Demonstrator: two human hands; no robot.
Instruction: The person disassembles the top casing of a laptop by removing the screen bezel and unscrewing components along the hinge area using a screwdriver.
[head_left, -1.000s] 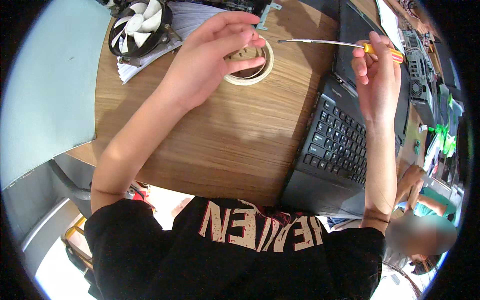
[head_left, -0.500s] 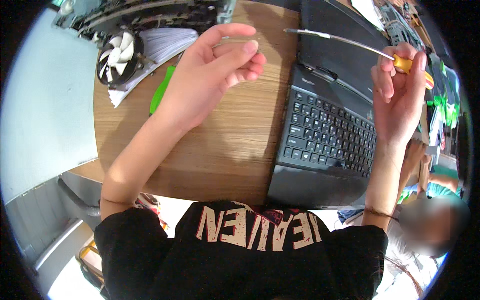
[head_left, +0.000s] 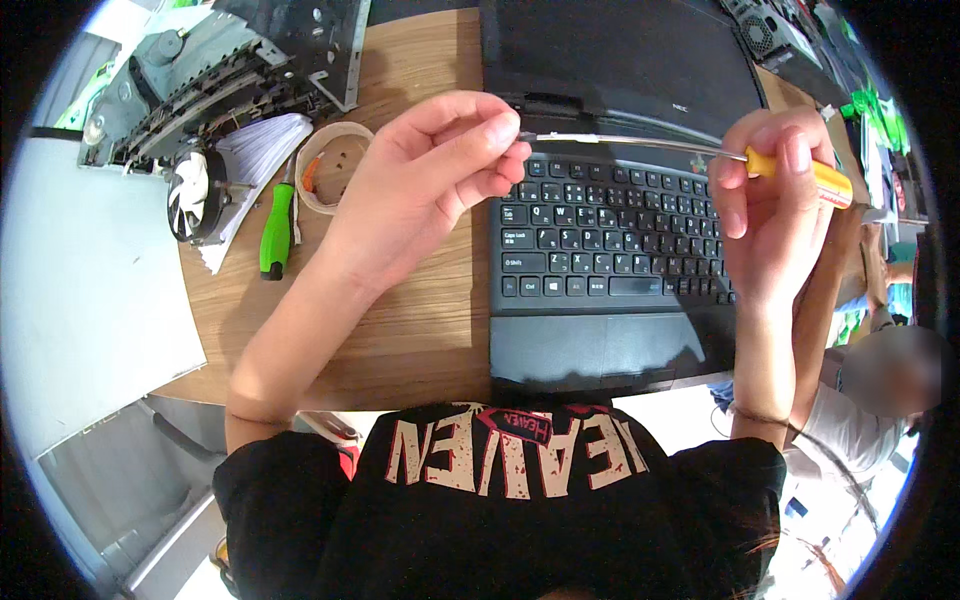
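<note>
My right hand (head_left: 775, 215) holds a screwdriver with a yellow handle (head_left: 820, 182), its long metal shaft pointing left. My left hand (head_left: 425, 190) pinches its fingertips right at that tip; whatever is between them is too small to make out. Both hands are over an open black laptop (head_left: 600, 343), above its keyboard. Left of my left hand, a tape ring (head_left: 362, 135) encircles several small pieces, and a green-handled screwdriver (head_left: 274, 235) lies beside it.
A dismantled metal chassis (head_left: 215, 75) stands at the back left of the wooden desk (head_left: 330, 365), near a fan (head_left: 190, 195) and folded paper (head_left: 265, 150). A computer case (head_left: 760, 30) is at the back right. Another person (head_left: 850, 430) sits at the far right.
My left hand has moved away from the tape ring toward the screwdriver's tip and closed its fingertips there. The view has shifted, with the laptop now more central.
</note>
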